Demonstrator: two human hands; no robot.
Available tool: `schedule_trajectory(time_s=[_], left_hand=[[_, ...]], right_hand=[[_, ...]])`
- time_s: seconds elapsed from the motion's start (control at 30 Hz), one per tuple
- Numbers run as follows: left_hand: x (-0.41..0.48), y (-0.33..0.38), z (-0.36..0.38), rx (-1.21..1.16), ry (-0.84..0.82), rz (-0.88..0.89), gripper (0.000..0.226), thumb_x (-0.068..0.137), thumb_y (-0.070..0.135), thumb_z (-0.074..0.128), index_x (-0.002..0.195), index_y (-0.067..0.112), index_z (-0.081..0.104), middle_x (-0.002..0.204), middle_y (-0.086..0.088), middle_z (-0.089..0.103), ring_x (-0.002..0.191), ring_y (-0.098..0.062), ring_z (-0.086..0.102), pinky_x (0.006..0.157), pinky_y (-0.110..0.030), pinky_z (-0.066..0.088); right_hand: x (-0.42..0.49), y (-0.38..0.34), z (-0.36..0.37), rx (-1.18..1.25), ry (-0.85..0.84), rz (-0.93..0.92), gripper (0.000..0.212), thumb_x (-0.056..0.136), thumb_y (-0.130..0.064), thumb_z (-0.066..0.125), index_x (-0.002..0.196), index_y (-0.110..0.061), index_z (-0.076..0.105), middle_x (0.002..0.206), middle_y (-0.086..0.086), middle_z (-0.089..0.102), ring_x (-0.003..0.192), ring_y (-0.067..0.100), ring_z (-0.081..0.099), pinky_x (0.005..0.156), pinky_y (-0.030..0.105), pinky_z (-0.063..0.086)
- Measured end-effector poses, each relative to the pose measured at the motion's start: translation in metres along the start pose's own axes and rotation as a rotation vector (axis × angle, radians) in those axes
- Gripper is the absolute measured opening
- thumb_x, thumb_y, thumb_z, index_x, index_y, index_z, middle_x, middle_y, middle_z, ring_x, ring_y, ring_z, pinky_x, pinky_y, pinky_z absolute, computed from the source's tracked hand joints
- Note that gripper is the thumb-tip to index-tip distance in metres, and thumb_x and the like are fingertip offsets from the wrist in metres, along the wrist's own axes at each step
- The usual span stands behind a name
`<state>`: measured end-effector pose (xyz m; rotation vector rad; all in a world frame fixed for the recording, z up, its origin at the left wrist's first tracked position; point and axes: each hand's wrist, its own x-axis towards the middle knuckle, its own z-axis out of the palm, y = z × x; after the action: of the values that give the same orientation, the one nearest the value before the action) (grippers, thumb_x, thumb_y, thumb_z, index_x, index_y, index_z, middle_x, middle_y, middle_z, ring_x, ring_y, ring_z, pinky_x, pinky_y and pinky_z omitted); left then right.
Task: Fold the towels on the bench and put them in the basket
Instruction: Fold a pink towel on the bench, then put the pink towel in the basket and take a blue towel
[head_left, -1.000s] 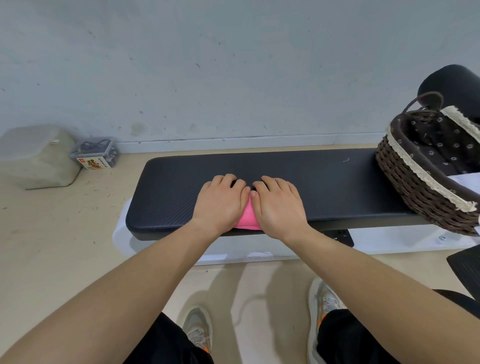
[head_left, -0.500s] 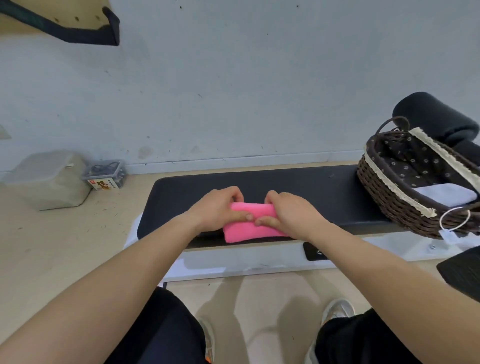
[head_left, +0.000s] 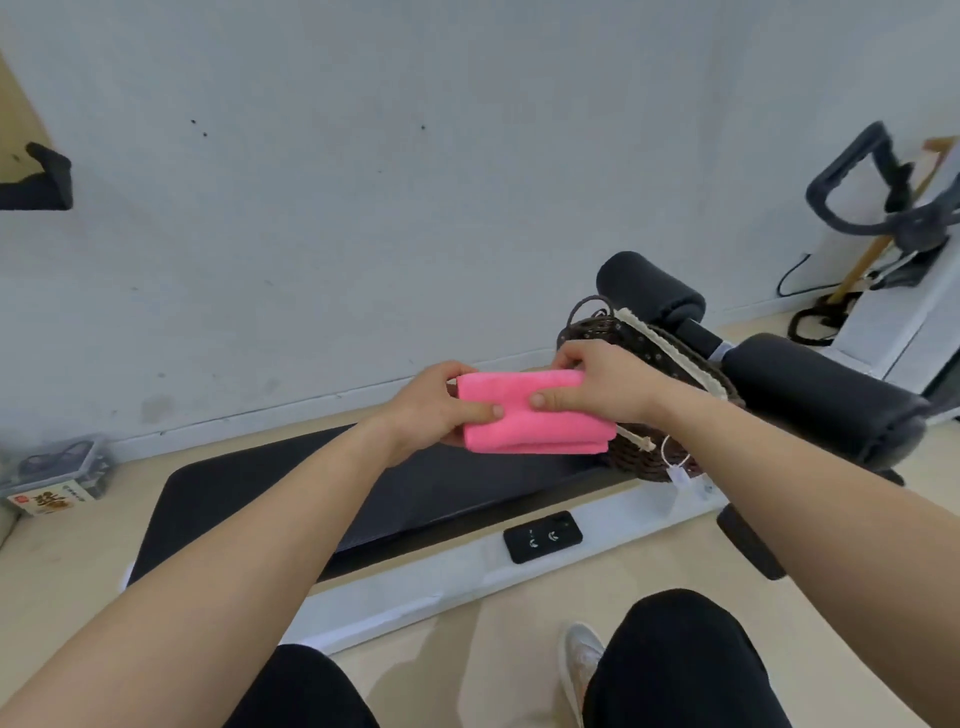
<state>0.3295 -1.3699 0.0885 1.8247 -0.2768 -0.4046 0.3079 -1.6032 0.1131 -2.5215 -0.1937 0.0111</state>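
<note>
A folded pink towel (head_left: 535, 421) is held in the air above the black bench pad (head_left: 291, 499). My left hand (head_left: 434, 410) grips its left end, thumb on top and fingers underneath. My right hand (head_left: 597, 384) grips its right end in the same way. The towel's right end is just in front of the dark wicker basket (head_left: 644, 460), which stands on the bench's right end. My right hand and the towel hide most of the basket, so its inside cannot be seen.
Black padded rollers (head_left: 810, 395) stand right of the basket. A black control panel (head_left: 543, 537) sits on the bench's white frame. A clear box (head_left: 57, 475) lies on the floor at left, by the wall. Grey exercise equipment (head_left: 893, 208) stands at far right.
Both hands went from pressing the towel flat on the bench to gripping it, and have lifted it up and to the right, toward the basket. The camera view has tilted up.
</note>
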Motion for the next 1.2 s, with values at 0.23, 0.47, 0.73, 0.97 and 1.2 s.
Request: schedule_trajectory(time_s=[0.23,0.47,0.73,0.97,1.2], left_hand=[[0.076,0.030,0.065,-0.153,0.129,-0.049,0.049,0.075,0.014,0.086,0.115,0.006,0.060,0.114,-0.014,0.067,0.097,-0.027,0.071,0.070,-0.040,0.063],[0.157,0.047,0.122,0.343,0.216,-0.004,0.053,0.073,0.036,0.081,0.114,0.014,0.056,0.106,-0.003,0.063,0.097,-0.023,0.063,0.085,-0.039,0.055],[0.227,0.046,0.153,1.138,0.045,0.051,0.034,0.081,0.054,0.062,0.102,0.028,0.056,0.087,0.007,0.060,0.093,-0.021,0.057,0.091,-0.042,0.031],[0.263,0.027,0.164,1.353,-0.032,0.095,0.031,0.080,0.054,0.067,0.077,0.024,0.063,0.074,0.007,0.064,0.076,-0.015,0.059,0.091,-0.042,0.023],[0.273,0.014,0.171,1.445,-0.145,0.033,0.040,0.078,0.059,0.071,0.071,0.022,0.056,0.075,0.007,0.060,0.082,-0.019,0.056,0.089,-0.042,0.021]], right_hand=[[0.008,0.074,-0.069,0.447,0.098,0.214,0.030,0.086,-0.030,0.070,0.112,-0.016,0.063,0.118,0.014,0.063,0.103,0.027,0.066,0.085,0.044,0.060],[0.050,0.132,-0.090,0.093,0.262,0.348,0.031,0.079,-0.014,0.064,0.106,-0.001,0.067,0.086,0.009,0.063,0.076,0.019,0.057,0.070,0.038,0.054],[0.105,0.185,-0.067,-0.279,0.166,0.381,0.017,0.082,-0.008,0.059,0.069,-0.011,0.049,0.068,0.006,0.053,0.068,0.026,0.053,0.047,0.028,0.031],[0.132,0.205,-0.043,-0.527,0.014,0.350,0.009,0.091,-0.009,0.052,0.088,-0.008,0.060,0.084,0.008,0.065,0.078,0.028,0.063,0.062,0.030,0.045],[0.141,0.216,-0.026,-0.602,-0.105,0.306,0.013,0.084,-0.007,0.055,0.089,-0.011,0.066,0.085,0.007,0.065,0.082,0.029,0.064,0.066,0.032,0.048]])
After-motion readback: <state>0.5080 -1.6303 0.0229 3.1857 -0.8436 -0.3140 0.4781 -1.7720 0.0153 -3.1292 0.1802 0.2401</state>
